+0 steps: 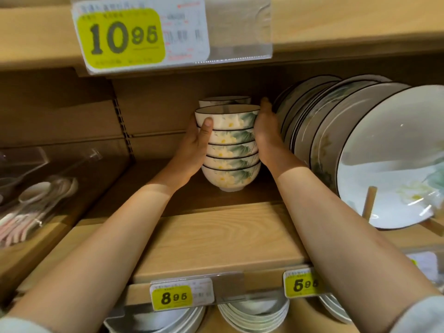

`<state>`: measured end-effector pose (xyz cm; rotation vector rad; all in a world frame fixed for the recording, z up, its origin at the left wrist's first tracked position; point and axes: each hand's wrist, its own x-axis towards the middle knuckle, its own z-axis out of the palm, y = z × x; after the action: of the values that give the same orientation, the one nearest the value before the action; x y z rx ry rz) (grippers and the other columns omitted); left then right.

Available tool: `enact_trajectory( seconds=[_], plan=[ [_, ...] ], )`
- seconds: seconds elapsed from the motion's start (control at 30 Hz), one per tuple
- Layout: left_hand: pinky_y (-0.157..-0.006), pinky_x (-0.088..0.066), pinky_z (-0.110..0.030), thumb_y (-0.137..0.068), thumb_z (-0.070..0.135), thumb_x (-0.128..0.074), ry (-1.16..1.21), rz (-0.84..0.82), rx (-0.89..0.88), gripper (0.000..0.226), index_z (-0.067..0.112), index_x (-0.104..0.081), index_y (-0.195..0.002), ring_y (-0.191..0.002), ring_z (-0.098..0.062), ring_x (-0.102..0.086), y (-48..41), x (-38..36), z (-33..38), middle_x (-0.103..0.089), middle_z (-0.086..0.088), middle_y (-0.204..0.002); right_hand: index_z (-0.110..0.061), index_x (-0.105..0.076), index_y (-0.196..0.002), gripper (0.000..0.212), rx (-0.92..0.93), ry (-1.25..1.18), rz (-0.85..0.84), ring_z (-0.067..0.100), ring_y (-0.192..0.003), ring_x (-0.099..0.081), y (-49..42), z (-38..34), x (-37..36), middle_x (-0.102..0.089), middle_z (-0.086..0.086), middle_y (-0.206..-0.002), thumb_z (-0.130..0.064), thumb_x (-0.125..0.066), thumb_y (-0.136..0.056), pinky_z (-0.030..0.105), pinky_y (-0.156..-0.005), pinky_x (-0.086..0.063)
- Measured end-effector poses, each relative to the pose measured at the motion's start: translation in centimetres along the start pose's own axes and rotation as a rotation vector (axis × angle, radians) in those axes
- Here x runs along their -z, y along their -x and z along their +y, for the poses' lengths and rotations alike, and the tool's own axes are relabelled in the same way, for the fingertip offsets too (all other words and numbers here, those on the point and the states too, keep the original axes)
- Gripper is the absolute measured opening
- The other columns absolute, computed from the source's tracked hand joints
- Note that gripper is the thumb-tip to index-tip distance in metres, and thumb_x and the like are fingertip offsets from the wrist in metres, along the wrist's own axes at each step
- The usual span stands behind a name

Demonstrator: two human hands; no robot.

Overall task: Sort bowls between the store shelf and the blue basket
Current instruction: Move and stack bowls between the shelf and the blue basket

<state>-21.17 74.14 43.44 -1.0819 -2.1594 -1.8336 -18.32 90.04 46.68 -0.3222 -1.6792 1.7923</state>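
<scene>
Held stack of bowls [230, 145]: five, by my count of the dark rims.
Rear bowls [224, 100]: I make out two rims; the rest is hidden.
Grips: two, left grip [195, 147] and right grip [266, 135].
Standing plates [384, 152]: at least six; the rims overlap too much for me to be sure.
Price tags [125, 39]: three.
White dish stacks [254, 313]: three.
Spoons [36, 200]: too blurred to count.

Plates [336, 131] crowd right; shelf [216, 236] left of bowls [230, 150] seems open.
</scene>
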Motion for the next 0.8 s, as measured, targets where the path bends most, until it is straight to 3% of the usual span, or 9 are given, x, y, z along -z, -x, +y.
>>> enact_trajectory(
  seconds=[0.1, 0.23, 0.47, 0.6, 0.8],
  plan=[
    [-0.078, -0.047, -0.004, -0.102, 0.045, -0.028, -0.025, 0.016, -0.005, 0.049, 0.021, -0.035, -0.144, -0.102, 0.014, -0.057, 0.08, -0.30, -0.18, -0.059, 0.014, -0.120, -0.015, -0.059, -0.127, 0.051, 0.006, 0.015, -0.018, 0.027, -0.120, -0.055, 0.01, -0.14, -0.11, -0.060, 0.013, -0.130, -0.045, -0.026, -0.103, 0.039, -0.108, -0.038],
    [-0.071, -0.044, 0.001, -0.103, 0.044, -0.026, -0.027, 0.048, 0.004, 0.035, 0.032, -0.035, -0.135, -0.092, 0.024, -0.055, 0.26, -0.49, -0.41, -0.055, 0.021, -0.113, -0.014, -0.056, -0.133, 0.056, 0.010, 0.051, -0.030, 0.029, -0.123, -0.053, -0.10, -0.31, -0.32, -0.058, 0.013, -0.134, -0.047, -0.023, -0.102, 0.040, -0.110, -0.037],
    [-0.073, -0.045, 0.000, -0.101, 0.049, -0.024, -0.047, 0.017, 0.020, 0.048, 0.027, -0.029, -0.145, -0.097, 0.021, -0.054, 0.01, -0.25, -0.39, -0.054, 0.021, -0.118, -0.013, -0.060, -0.126, 0.050, 0.007, 0.025, -0.037, 0.029, -0.115, -0.058, -0.04, -0.18, -0.18, -0.063, 0.013, -0.125, -0.041, -0.026, -0.101, 0.042, -0.106, -0.042],
    [-0.083, -0.044, -0.008, -0.102, 0.047, -0.023, -0.054, 0.015, 0.022, 0.052, 0.025, -0.024, -0.149, -0.107, 0.011, -0.051, -0.08, -0.27, -0.32, -0.053, 0.013, -0.127, -0.011, -0.063, -0.121, 0.048, 0.013, 0.005, -0.031, 0.030, -0.113, -0.058, 0.03, 0.03, -0.14, -0.065, 0.014, -0.122, -0.038, -0.028, -0.102, 0.043, -0.104, -0.043],
    [-0.073, -0.045, -0.001, -0.104, 0.042, -0.022, -0.072, 0.001, 0.020, 0.048, 0.023, -0.025, -0.148, -0.095, 0.022, -0.055, -0.13, -0.29, -0.07, -0.053, 0.021, -0.117, -0.012, -0.062, -0.124, 0.050, 0.008, -0.023, -0.026, 0.029, -0.115, -0.057, -0.11, 0.23, -0.21, -0.064, 0.013, -0.124, -0.042, -0.028, -0.102, 0.042, -0.106, -0.042]
  ],
)
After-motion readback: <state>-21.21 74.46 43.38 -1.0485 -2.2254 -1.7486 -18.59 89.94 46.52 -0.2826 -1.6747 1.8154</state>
